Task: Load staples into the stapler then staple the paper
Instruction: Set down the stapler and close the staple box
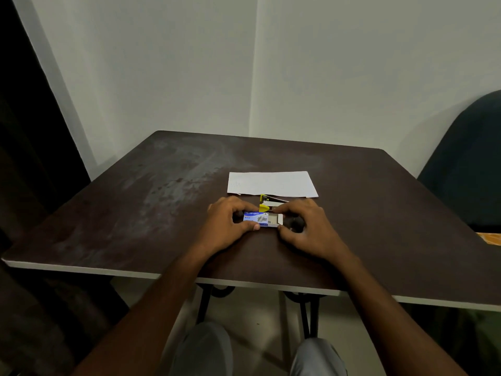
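A small blue and white staple box [257, 219] lies on the dark table [135, 213], its inner tray slid partly out to the right. My left hand [225, 223] grips the box's blue sleeve. My right hand [303, 226] pinches the white tray end. Just behind the box lies a yellow and black stapler [267, 203], partly hidden by my fingers. A white sheet of paper [271, 183] rests flat beyond the stapler.
The table's near edge [271, 287] runs above my knees. A dark chair [466, 164] stands at the right. White walls meet in a corner behind the table, and a dark curtain hangs at the left.
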